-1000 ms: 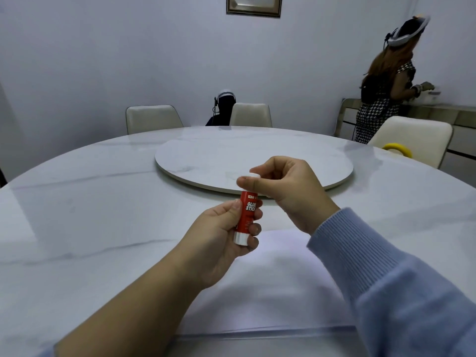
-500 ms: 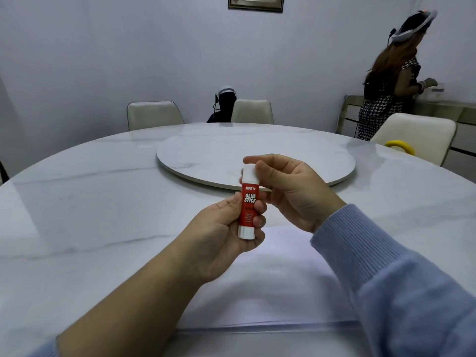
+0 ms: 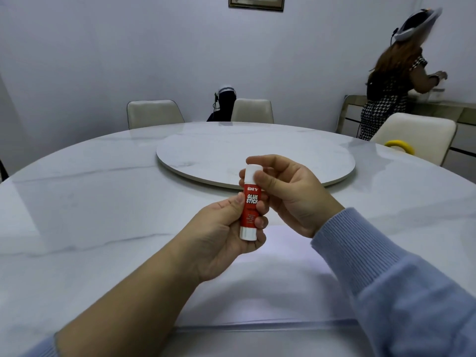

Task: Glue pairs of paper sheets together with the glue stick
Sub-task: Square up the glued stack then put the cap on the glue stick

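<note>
We see a glossy, smooth marble-look table [image 3: 77,202] that mirrors the wall. The glue stick [image 3: 251,204] looks like smooth plastic with a shiny red label. The paper [image 3: 270,292] is matt white. The sleeve [image 3: 386,279] is ribbed knit cloth, the chairs [image 3: 154,113] smooth and leather-like.

Both hands are raised together in front of the body, above the paper sheets [image 3: 270,287]. The left hand [image 3: 226,235] comes from the lower left with a bare forearm; its thumb and curled fingers grip the red body of the glue stick [image 3: 251,204], which stands nearly upright. The right hand [image 3: 288,194] comes from the lower right in a blue knitted sleeve; it is just to the right of the glue stick, and its thumb and index finger pinch the white cap at the top.
</note>
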`<state>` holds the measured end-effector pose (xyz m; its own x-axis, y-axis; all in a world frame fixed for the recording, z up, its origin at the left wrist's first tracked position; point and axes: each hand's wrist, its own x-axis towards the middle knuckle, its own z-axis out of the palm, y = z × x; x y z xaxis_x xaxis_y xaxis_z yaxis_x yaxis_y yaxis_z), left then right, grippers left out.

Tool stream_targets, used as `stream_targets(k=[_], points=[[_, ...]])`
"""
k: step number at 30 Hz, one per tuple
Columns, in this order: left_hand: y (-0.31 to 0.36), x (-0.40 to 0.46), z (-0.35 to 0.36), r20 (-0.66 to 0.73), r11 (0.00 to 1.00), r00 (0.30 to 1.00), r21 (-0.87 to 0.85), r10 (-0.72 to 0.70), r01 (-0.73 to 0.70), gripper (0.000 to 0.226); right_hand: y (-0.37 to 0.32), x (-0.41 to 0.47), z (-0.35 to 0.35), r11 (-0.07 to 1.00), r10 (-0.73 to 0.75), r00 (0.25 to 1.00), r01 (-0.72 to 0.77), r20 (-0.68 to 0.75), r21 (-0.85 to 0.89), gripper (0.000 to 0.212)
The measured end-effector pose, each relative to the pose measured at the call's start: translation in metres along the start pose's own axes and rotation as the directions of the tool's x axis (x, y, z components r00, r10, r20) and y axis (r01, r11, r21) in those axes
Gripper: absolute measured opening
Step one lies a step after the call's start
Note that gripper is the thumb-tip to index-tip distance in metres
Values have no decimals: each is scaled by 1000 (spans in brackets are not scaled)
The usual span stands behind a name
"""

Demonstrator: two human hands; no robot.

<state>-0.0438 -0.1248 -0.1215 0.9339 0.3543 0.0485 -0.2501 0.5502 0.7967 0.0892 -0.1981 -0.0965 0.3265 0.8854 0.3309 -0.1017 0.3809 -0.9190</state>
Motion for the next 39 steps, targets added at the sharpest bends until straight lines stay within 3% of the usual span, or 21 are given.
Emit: stream_targets(k=[4, 8, 15, 20, 26, 32, 39], points=[[2, 0, 0, 9, 999, 1000, 19, 29, -29, 30, 0, 3, 2, 995, -43, 997, 37, -60, -98, 31], [2, -1, 1, 11, 999, 999, 12, 37, -38, 31, -3, -1, -3, 998, 11, 999, -13, 35, 66, 28], [2, -1, 0, -2, 999, 1000, 23, 22, -22, 29, -1, 0, 6, 999, -30, 999, 30, -41, 11, 27], [2, -2, -1, 71, 1000, 997, 10, 17, -18, 30, -5, -5, 2, 984, 2, 999, -10, 44, 178, 22], [2, -3, 1, 44, 999, 999, 47, 10, -12, 30, -2, -2, 7, 999, -11, 999, 13, -49, 42, 24], [2, -2, 3, 42, 1000, 999, 9, 24, -25, 31, -4, -7, 1, 995, 37, 998, -41, 46, 87, 29], [6, -3, -1, -19, 994, 998, 93, 67, -65, 33, -2, -4, 14, 999, -19, 995, 15, -98, -39, 31]])
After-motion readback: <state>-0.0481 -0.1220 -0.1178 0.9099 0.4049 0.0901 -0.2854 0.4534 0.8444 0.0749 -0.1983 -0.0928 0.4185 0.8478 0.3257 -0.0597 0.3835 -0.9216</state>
